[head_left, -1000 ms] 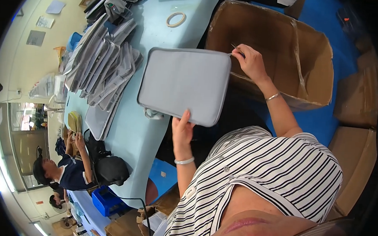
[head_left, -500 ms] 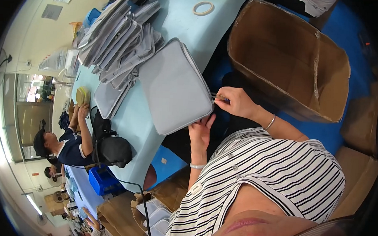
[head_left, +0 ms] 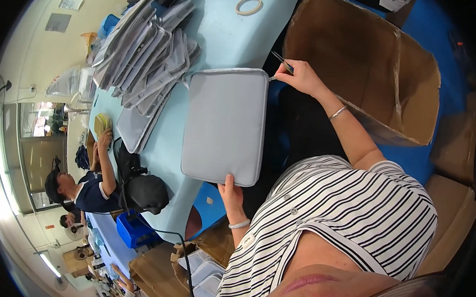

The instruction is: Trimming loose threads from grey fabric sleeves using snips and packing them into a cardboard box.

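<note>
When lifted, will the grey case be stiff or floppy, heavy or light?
The grey case is probably stiff: its face looks flat, without visible sag, with the left hand at one edge. It may be light, since it looks slim. Its flat, rectangular shape is unlikely to roll.

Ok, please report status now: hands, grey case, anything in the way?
Left hand gripping grey case at lower edge. Right hand at upper right corner, holding small pointed tool. Pile of cases close on left, not covering it.
</note>
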### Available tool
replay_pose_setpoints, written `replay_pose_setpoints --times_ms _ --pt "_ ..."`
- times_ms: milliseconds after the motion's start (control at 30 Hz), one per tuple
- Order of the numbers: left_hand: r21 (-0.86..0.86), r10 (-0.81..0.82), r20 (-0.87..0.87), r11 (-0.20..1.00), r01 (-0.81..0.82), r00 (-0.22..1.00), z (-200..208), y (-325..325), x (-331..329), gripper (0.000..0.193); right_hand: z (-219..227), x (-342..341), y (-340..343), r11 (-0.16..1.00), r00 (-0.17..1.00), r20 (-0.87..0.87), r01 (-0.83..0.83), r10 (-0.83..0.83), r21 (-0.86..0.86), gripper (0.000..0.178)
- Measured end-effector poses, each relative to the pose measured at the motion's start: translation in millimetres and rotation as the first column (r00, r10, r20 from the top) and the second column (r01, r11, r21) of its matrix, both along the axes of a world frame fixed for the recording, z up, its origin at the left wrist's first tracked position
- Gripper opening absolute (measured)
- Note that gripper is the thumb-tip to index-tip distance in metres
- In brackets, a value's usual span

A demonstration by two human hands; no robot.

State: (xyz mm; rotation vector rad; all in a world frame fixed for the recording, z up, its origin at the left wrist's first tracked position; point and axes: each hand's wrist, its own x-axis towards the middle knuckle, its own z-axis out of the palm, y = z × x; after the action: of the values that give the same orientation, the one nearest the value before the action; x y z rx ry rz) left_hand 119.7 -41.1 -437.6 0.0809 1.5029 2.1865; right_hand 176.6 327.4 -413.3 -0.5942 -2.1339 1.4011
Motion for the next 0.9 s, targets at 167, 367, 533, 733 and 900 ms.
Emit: replay_pose_setpoints --times_ms 167,367,533,733,900 --pt "-0.142 -0.104 -0.005 0.985 0.102 0.995 -6 -30 -11 0.051 -1 -11 -13 0.993 0.999 -0.033 -0.014 0.01 -0.116 0.024" --pt "-0.249 -0.166 -0.091 0.958 0.139 0.982 -10 -43 -24 0.05 -15 -21 -15 0.997 0.996 0.045 -0.077 0.078 -0.017 0.025" --pt "-0.4 -0.176 -0.207 0.913 0.081 0.962 10 -46 -40 0.047 -12 -17 -20 0.865 0.994 -0.002 -0.093 0.106 -0.494 0.019" --pt "-0.211 0.06 -0.35 0.967 -0.141 0.935 24 -19 -49 0.037 -22 -7 -22 0.124 0.91 -0.384 -0.404 0.156 -0.906 0.007" --pt "0.193 0.333 0.058 0.921 -0.338 0.941 0 -22 -50 0.037 0 -5 -38 0.309 0.94 -0.323 -0.341 0.11 -0.888 0.01"
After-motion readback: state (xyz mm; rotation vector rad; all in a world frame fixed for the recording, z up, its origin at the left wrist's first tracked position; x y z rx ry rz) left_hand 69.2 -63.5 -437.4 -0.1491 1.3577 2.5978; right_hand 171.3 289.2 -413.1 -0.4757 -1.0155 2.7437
